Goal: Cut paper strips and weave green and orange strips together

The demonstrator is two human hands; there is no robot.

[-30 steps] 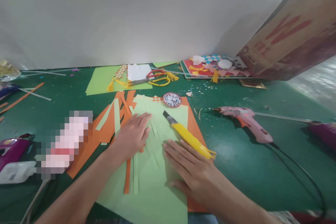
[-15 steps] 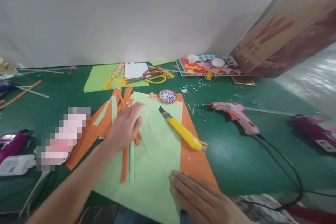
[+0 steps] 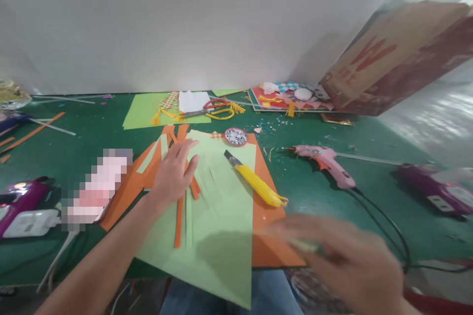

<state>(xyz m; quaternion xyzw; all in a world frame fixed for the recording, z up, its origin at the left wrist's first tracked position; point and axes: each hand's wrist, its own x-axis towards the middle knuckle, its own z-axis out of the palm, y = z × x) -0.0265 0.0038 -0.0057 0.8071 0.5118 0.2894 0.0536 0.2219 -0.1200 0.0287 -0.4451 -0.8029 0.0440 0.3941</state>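
My left hand point(image 3: 175, 170) lies with fingers stretched out over orange paper strips point(image 3: 179, 221) and the upper left of a light green paper sheet point(image 3: 225, 256). A pale green strip point(image 3: 188, 221) runs beside the lower orange one. Above the sheet's right edge hovers my right hand point(image 3: 343, 256), smeared by motion; something pale shows between its fingers, too blurred to name. A yellow utility knife point(image 3: 258, 186), blade out, rests across the green sheet and the orange sheet point(image 3: 271, 246) beneath. At the sheet's top lies a round, red-rimmed piece point(image 3: 236, 136) with a speckled face.
Right of the papers lies a pink glue gun point(image 3: 325, 160) with a black cord. Scissors point(image 3: 210, 109) and tasselled paper pieces sit behind. A paper bag point(image 3: 391, 59) leans at back right. At left are a phone point(image 3: 98, 187), white charger point(image 3: 33, 223) and purple device point(image 3: 27, 194).
My right hand has lifted off the green sheet's lower right and moved rightward and up. The left hand stays on the strips. The view has shifted slightly.
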